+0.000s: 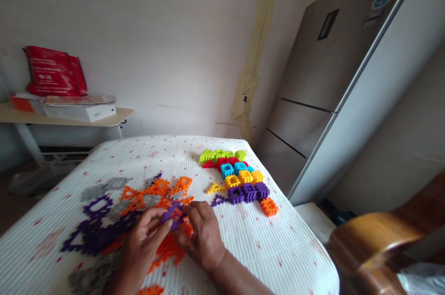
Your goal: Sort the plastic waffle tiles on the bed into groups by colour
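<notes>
My left hand (144, 239) and my right hand (201, 232) meet over the table, fingers pinched together on purple toothed plastic pieces (174, 214). Under and around the hands lies a loose heap of orange pieces (163, 190), purple pieces (95, 230) and grey pieces (104, 187). To the right stands a row of built cubes (239, 176) in green, red, blue, yellow and purple, ending in a single orange cube (269, 207). A yellow triangle piece (214, 188) and a purple triangle piece (219, 200) lie beside the cubes.
The table carries a white ribbed cloth (264, 248) with small red marks. A grey refrigerator (313, 100) stands at the right. A side shelf (66, 118) at the left holds a red bag (54, 72) and boxes. A wooden chair back (378, 244) is at the lower right.
</notes>
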Demonstrator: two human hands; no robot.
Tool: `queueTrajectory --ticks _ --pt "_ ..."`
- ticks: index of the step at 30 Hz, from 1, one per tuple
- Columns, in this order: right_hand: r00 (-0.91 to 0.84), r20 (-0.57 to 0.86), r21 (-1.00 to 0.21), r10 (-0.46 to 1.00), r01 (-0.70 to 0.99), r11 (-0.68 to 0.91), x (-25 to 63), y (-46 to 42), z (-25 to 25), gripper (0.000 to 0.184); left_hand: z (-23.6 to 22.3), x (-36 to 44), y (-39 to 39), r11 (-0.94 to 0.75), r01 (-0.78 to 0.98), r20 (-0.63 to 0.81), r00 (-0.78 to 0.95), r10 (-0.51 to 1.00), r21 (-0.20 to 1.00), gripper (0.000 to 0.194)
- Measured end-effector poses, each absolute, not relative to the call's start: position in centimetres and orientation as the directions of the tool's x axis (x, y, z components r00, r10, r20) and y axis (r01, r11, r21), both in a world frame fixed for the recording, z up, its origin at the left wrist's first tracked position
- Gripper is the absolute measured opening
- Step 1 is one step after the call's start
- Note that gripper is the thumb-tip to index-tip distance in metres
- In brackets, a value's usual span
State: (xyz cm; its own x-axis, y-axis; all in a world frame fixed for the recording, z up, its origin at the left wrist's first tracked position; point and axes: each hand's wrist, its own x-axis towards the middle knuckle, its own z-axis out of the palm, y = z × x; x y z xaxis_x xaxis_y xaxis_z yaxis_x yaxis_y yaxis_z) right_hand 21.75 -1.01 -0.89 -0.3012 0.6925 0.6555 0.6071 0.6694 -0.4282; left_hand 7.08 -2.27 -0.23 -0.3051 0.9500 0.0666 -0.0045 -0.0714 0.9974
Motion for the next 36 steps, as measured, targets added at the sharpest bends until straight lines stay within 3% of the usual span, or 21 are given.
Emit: queueTrajectory --ticks 7,10,16,19,23,27,36 --pt "-0.297 0.673 -0.406 0.678 0.618 0.674 22.2 -0.9 -0.7 0.037 -0.6 6.8 -2.1 -0.026 -0.061 0.009 -0.26 0.965 0.998 0.048" --pt "-0.211 0.705 -0.397 0.677 0.674 0.623 24.1 -0.2 -0.2 0.034 -1.3 5.5 -1.5 -0.01 -0.037 0.0 -0.258 0.966 0.999 0.056" --pt "0.078 0.753 -0.293 0.653 0.929 0.227 32.9 2.4 0.1 0.024 -2.0 3.7 -0.9 -0.033 -0.035 0.019 -0.339 0.941 0.999 0.056" --pt "0.16 0.724 -0.246 0.671 0.969 0.034 36.2 2.8 -0.2 0.019 -1.9 3.8 -0.8 -0.051 -0.037 0.035 -0.347 0.937 0.998 0.055" --pt "0.206 0.638 -0.188 0.742 0.976 -0.109 37.2 2.5 -0.3 0.013 -2.0 3.8 -0.8 -0.064 -0.007 0.058 -0.339 0.939 0.998 0.052" --pt "0.22 0.583 -0.16 0.782 0.975 -0.155 36.8 2.4 -0.5 0.012 -2.2 3.5 -0.9 -0.062 0.008 0.061 -0.332 0.941 0.998 0.05" --pt "0.174 0.627 -0.12 0.759 0.985 -0.127 36.7 2.8 -1.2 0.013 -1.8 3.5 -1.0 -0.085 0.018 0.086 -0.341 0.936 0.996 0.047"
